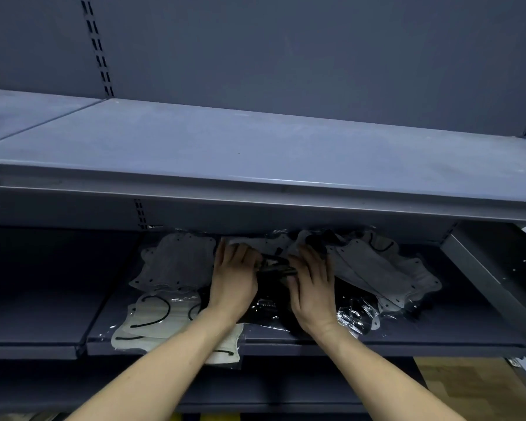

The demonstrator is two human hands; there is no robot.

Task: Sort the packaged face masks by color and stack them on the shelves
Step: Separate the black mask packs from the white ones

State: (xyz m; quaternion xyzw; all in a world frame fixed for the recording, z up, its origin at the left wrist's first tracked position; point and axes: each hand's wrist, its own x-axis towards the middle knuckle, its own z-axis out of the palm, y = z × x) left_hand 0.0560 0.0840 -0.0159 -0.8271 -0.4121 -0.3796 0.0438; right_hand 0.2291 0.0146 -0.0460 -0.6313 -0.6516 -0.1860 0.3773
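Packaged face masks lie scattered on the middle shelf [407, 337]. Grey masks [179, 262] sit in a pile at the left, and more grey masks [377, 268] fan out at the right. Pale cream masks with black ear loops [161, 320] overhang the front edge at the left. Black masks in shiny wrap [271, 308] lie in the centre under my wrists. My left hand [233, 279] and my right hand [312, 287] meet over the centre, fingers curled on a black mask package [275, 265] held between them.
The upper shelf [255, 147] juts out above the masks and hides the back of the middle shelf. A slotted upright [99, 47] runs up the back panel. A lower shelf [43, 384] sits below, and wood-pattern floor [468, 387] shows at the lower right.
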